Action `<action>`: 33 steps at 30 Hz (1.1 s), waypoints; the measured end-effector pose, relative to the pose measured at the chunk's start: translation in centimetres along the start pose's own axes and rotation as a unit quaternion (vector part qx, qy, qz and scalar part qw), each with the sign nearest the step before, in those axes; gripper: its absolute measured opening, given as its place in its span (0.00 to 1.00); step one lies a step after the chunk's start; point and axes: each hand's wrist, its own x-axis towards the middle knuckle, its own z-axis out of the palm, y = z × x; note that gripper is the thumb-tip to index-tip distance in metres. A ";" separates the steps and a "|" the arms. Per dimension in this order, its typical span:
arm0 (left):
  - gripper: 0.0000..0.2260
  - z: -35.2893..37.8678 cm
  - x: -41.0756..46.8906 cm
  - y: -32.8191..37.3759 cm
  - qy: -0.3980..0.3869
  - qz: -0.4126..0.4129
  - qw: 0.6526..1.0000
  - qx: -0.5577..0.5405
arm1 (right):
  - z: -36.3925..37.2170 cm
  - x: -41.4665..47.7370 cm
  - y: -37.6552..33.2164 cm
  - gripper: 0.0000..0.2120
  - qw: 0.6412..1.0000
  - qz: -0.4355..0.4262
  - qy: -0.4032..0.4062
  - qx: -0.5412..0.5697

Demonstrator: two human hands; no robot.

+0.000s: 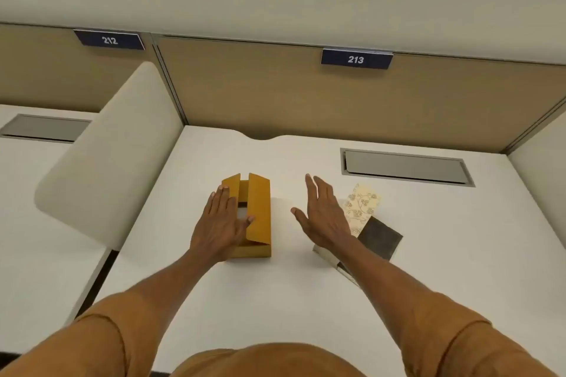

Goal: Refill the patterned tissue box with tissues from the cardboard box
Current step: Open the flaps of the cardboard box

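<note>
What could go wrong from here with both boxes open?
1. The left hand presses one flap of the cardboard box; the other flap stands up and may fold back over the tissues on reaching in.
2. The right hand hangs open, holding nothing; its forearm crosses the patterned box and could knock it aside.

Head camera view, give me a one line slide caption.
Left hand rests on the open cardboard box; right hand hovers open beside the patterned tissue box.
</note>
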 end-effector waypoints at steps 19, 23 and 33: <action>0.30 3.4 -2.7 -0.7 0.015 -0.239 0.924 -0.300 | 7.3 2.3 -8.0 0.51 0.985 0.035 -0.152 0.078; 0.20 3.1 -2.8 -1.3 0.043 -0.248 0.890 -0.379 | 7.8 3.2 -8.3 0.51 0.983 0.058 -0.154 0.086; 0.13 3.2 -2.7 -4.1 0.111 -0.328 0.843 -0.411 | 6.5 3.7 -5.2 0.36 0.930 0.134 -0.173 0.294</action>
